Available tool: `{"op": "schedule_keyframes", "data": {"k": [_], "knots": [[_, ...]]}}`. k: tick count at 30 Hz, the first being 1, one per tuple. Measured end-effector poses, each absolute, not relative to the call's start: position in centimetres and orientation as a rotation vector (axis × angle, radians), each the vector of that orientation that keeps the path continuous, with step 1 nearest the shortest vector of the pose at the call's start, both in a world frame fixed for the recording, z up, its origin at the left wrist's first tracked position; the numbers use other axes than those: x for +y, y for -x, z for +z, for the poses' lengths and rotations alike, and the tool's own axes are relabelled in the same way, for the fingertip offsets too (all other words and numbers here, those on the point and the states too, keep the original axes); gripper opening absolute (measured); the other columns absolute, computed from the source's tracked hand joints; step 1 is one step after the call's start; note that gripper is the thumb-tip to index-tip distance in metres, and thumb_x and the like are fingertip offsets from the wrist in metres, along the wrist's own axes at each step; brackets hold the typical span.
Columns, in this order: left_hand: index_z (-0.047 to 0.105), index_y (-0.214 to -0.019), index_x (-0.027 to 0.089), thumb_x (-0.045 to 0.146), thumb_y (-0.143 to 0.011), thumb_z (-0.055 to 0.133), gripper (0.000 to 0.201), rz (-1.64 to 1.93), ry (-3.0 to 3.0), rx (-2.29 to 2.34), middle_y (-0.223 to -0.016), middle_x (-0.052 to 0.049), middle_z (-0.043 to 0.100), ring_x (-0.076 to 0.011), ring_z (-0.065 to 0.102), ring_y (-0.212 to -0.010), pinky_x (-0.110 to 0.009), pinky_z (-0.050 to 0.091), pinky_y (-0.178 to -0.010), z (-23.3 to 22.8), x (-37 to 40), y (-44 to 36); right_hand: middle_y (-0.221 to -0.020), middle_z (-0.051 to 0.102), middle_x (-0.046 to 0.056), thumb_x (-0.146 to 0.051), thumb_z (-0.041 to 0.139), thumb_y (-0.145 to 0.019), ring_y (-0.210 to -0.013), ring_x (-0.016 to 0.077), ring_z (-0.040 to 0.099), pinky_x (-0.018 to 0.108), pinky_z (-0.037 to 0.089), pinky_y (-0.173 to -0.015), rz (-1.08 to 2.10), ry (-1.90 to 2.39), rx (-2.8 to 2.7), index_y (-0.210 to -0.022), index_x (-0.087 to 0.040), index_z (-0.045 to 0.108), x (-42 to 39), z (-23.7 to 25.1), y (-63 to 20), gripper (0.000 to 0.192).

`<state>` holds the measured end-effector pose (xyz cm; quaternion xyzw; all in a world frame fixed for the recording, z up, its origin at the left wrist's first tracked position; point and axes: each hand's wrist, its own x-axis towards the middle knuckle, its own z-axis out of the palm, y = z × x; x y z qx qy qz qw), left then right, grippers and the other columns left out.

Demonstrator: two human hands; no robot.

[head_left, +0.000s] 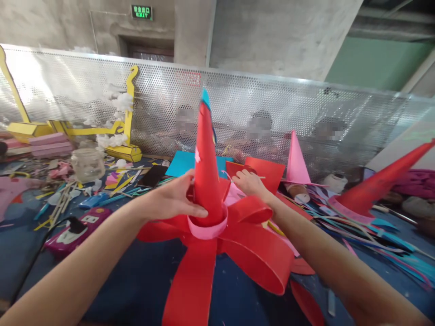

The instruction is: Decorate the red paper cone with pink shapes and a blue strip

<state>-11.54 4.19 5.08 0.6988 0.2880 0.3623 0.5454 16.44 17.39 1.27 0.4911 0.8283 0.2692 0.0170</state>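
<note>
Beyond your hands, a perforated silver metal screen (272, 108) runs across the far edge of the blue cloth-covered tabletop (142, 280), with other people seated behind it. Between your arms sits the large red foam flower (238, 244) with looped petals spreading toward you, a pink foam band (208, 228) ringing its centre. A tall red foam cone (205, 167) rises upright out of that band, its blue tip blurred.

Your left hand (175, 199) wraps the lower part of the cone, fingers curled round its left side and thumb lying along the pink band. Your right hand (249, 183) rests behind the cone with fingers bent down onto the pink and red foam; what it is pinching, if anything, cannot be told.

To the right of your right hand lies a second red foam cone (380, 181) tilted on its side, with a smaller pink foam cone (296, 160) upright nearer the hand. Left of your left hand stands a clear glass jar (87, 164); its contents cannot be made out. Nearer your left forearm lies a purple power strip (76, 228) with a black plug in it.
</note>
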Motion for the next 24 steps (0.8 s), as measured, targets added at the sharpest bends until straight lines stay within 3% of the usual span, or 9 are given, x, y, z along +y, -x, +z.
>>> {"op": "schedule_keyframes", "data": {"k": [4, 8, 11, 14, 18, 21, 24], "knots": [[0.044, -0.126, 0.021, 0.013, -0.065, 0.08, 0.071, 0.782, -1.641, 0.692, -0.109, -0.008, 0.067, -0.0287, 0.067, -0.1, -0.043, 0.055, -0.083, 2.1, 5.8, 9.6, -0.116, 0.066, 0.009, -0.022, 0.055, -0.098, -0.106, 0.0223, 0.063, 0.04, 0.054, -0.086, 0.744, -1.629, 2.582, -0.112, -0.015, 0.065, 18.4, 1.5, -17.0, 0.019], [0.042, -0.129, 0.021, 0.01, -0.066, 0.077, 0.073, 0.819, -1.646, 0.76, -0.107, -0.007, 0.067, -0.0263, 0.067, -0.096, -0.038, 0.055, -0.077, 0.9, 6.0, 9.1, -0.126, 0.065, 0.014, -0.013, 0.044, -0.098, -0.114, 0.0244, 0.061, 0.034, 0.05, -0.088, 0.629, -1.781, 2.597, -0.122, -0.015, 0.063, 17.8, 2.5, -17.1, 0.031], [0.046, -0.126, 0.022, 0.011, -0.066, 0.076, 0.068, 0.803, -1.673, 0.759, -0.106, -0.006, 0.067, -0.0275, 0.065, -0.101, -0.038, 0.054, -0.079, 0.8, 5.7, 9.1, -0.121, 0.07, 0.011, -0.017, 0.047, -0.095, -0.109, 0.0246, 0.065, 0.03, 0.048, -0.085, 0.503, -1.872, 2.564, -0.119, -0.018, 0.067, 16.2, 3.9, -17.7, 0.031], [0.041, -0.13, 0.022, 0.014, -0.067, 0.076, 0.073, 0.757, -1.664, 0.772, -0.11, -0.008, 0.067, -0.0298, 0.064, -0.106, -0.042, 0.052, -0.085, 0.4, 5.6, 9.2, -0.106, 0.076, 0.008, -0.016, 0.054, -0.089, -0.097, 0.0223, 0.07, 0.026, 0.048, -0.079, 0.359, -1.909, 2.496, -0.103, -0.019, 0.075, 14.2, 4.9, -19.0, 0.025], [0.037, -0.134, 0.022, 0.019, -0.067, 0.077, 0.078, 0.765, -1.629, 0.811, -0.115, -0.01, 0.066, -0.031, 0.065, -0.108, -0.046, 0.051, -0.09, -0.5, 5.6, 9.1, -0.089, 0.077, 0.006, -0.022, 0.062, -0.088, -0.084, 0.02, 0.072, 0.03, 0.051, -0.075, 0.225, -1.916, 2.377, -0.091, -0.016, 0.075, 11.9, 4.3, -21.3, 0.014], [0.034, -0.136, 0.021, 0.019, -0.067, 0.077, 0.082, 0.793, -1.61, 0.833, -0.113, -0.01, 0.067, -0.0306, 0.065, -0.107, -0.046, 0.051, -0.09, -0.8, 5.4, 9.0, -0.09, 0.076, 0.005, -0.025, 0.061, -0.091, -0.083, 0.0181, 0.07, 0.032, 0.052, -0.077, 0.175, -1.85, 2.357, -0.092, -0.016, 0.073, 10.7, 3.1, -22.1, 0.015], [0.034, -0.138, 0.021, 0.017, -0.066, 0.077, 0.084, 0.772, -1.636, 0.863, -0.11, -0.01, 0.068, -0.0315, 0.065, -0.106, -0.045, 0.052, -0.085, -0.7, 5.0, 9.1, -0.095, 0.077, 0.007, -0.01, 0.055, -0.086, -0.088, 0.019, 0.07, 0.025, 0.047, -0.074, 0.174, -1.719, 2.409, -0.095, -0.02, 0.076, 9.8, 2.0, -21.9, 0.025]]}}
